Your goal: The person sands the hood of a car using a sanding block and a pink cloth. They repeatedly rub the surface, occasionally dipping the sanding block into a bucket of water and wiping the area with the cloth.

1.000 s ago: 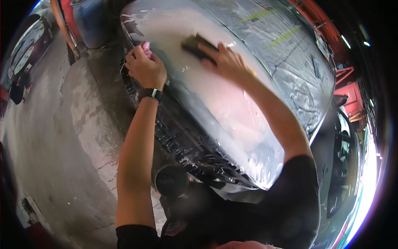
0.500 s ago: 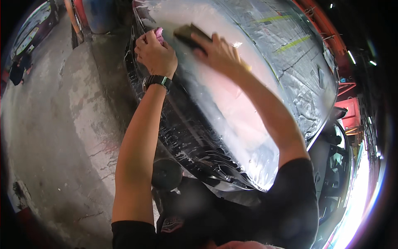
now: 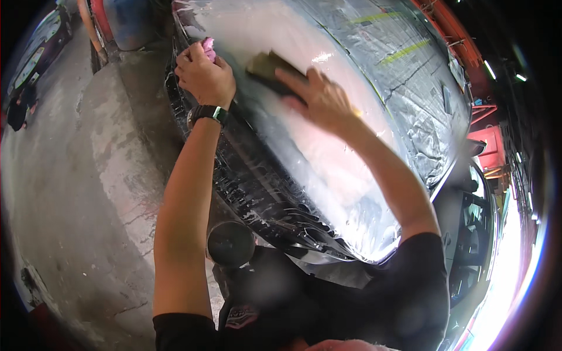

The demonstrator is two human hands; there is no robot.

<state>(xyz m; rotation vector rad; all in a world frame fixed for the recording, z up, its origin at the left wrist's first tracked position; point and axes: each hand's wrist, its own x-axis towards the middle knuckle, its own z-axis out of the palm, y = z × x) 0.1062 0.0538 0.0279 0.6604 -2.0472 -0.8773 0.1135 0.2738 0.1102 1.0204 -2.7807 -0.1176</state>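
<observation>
A curved car body panel (image 3: 328, 152), wet and patchy in white and pale pink, spreads out below my hands. My right hand (image 3: 328, 102) presses a dark olive sanding block (image 3: 270, 65) against its upper part, fingers laid along the block and a little blurred. To the left, my left hand (image 3: 205, 77) is closed around a crumpled pink cloth or sponge (image 3: 208, 50), at the panel's dark left edge. Its fingertips are partly hidden. A watch (image 3: 209, 114) is on my left wrist.
Grey plastic sheeting (image 3: 418, 111) covers the car on the right. A dark round container (image 3: 231, 244) stands close to my body. At the far left are a blue drum (image 3: 130, 26), another car (image 3: 38, 50) and a person (image 3: 22, 108) on the concrete floor (image 3: 76, 205).
My right hand has drawn the sanding block toward me and to the right over the panel. My left hand keeps its grip on the pink piece. The whole view has shifted slightly.
</observation>
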